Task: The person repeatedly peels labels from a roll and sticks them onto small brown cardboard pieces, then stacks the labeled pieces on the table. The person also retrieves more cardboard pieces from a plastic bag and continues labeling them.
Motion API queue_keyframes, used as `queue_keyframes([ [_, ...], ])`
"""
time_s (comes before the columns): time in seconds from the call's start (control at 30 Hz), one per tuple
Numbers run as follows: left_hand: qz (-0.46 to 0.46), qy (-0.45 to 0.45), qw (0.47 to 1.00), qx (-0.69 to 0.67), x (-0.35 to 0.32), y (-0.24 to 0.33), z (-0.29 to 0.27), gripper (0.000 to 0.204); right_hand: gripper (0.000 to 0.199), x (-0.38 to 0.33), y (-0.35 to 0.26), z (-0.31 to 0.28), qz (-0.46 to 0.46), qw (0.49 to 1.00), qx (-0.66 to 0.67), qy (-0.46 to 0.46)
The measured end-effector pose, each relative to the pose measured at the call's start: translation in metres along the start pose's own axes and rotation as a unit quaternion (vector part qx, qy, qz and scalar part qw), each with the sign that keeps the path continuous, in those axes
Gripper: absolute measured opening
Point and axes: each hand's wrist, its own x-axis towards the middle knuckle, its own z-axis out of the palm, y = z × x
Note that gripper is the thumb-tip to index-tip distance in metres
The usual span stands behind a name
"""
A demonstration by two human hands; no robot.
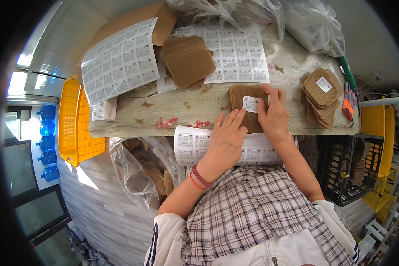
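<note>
A brown square pad point(244, 95) lies on the wooden table point(133, 113) in front of me, with a small white label point(250, 103) on it. My right hand point(274, 114) presses the label's right edge with thumb and fingers. My left hand point(225, 142) lies flat with its fingertips on the pad's lower left part, just below the label. A curled sheet of labels point(188, 144) hangs over the table's near edge under my left wrist. To the right sits a pile of labelled brown pads point(321, 95); behind the pad, a stack of unlabelled ones point(188, 60).
Large label sheets point(119, 57) point(239, 51) cover the table's far part, with clear plastic bags point(312, 24) behind them. A yellow crate point(73, 124) stands at the left, a black crate point(346, 168) at the right, an open bag of pads point(142, 170) by my left knee.
</note>
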Motion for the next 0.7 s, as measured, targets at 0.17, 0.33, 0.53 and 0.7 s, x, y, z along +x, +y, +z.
queue_keyframes([
  [0.17,0.001,0.021,1.000,-0.010,0.003,-0.004,0.006,0.002,0.024,-0.001,0.011,0.000,-0.040,0.998,-0.041,-0.012],
  [0.33,-0.005,0.000,1.000,0.022,0.006,-0.006,0.005,0.004,0.012,0.005,0.016,0.005,-0.126,0.990,-0.031,0.047],
  [0.53,0.006,0.038,0.999,0.030,-0.001,-0.009,0.013,0.004,0.008,0.008,0.017,-0.008,-0.018,0.996,0.079,-0.038],
  [0.7,-0.005,0.055,0.998,0.017,-0.001,-0.016,0.015,0.005,0.012,0.045,0.033,-0.067,-0.008,0.999,0.054,0.002],
])
